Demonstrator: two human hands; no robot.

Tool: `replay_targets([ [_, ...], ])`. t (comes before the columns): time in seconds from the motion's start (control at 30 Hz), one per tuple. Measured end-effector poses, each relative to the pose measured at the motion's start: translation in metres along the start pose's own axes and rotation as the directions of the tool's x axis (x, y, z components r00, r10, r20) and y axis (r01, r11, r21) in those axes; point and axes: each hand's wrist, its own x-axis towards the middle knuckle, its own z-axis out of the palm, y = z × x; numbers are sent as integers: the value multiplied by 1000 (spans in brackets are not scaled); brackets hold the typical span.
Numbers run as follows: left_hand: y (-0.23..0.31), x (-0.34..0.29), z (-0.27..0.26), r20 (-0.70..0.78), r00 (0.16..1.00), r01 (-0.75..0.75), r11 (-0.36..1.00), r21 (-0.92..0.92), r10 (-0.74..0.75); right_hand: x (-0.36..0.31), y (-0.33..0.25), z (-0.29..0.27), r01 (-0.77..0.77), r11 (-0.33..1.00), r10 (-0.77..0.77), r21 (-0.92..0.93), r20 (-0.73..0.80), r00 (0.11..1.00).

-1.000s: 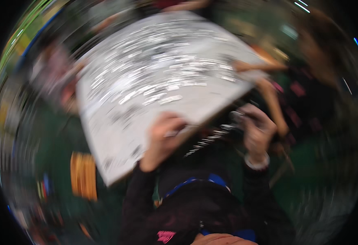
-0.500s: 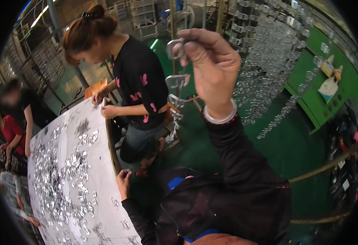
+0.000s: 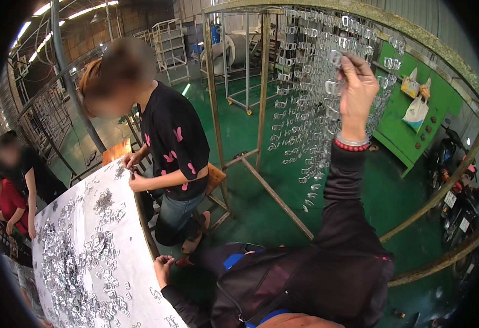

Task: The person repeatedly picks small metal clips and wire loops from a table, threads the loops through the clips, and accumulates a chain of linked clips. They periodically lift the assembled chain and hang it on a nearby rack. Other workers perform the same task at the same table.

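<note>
My right hand is raised at the hanging rack, its thumb and fingers pinching the top metal buckle of a strand. More silvery buckles hang linked below it, blending into the strands behind. Low at the table's right edge, my left hand has its fingers curled together; what they hold, if anything, is too small to make out. Many loose buckles lie heaped on the white-covered table, with small wire hooks near its edge.
Rusty metal bars frame the rack, where many buckle strands hang. A co-worker in a black top stands at the table's far side, both hands over it. Others work along the left. Behind the rack stands a green cabinet with hanging bags.
My right hand has carried the buckle strand rightward to the hanging strands. The view has shifted, showing more of the rack. My left hand stays by the table edge.
</note>
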Motion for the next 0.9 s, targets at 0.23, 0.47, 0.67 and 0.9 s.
replay_targets([
  [0.23,-7,2,0,-23,1000,5,1000,-28,-6,51,-22,-59,153,962,-192,-228,-160,968],
  [0.47,-11,3,3,-49,998,29,992,-123,-35,112,-42,-84,150,974,-194,-168,-287,938],
  [0.67,-10,0,4,-70,998,1,999,-51,-4,148,-37,-101,213,956,-247,-202,-161,956],
  [0.9,-8,-1,6,-48,998,34,990,-137,-41,149,-23,-102,147,907,-206,-394,-113,972],
])
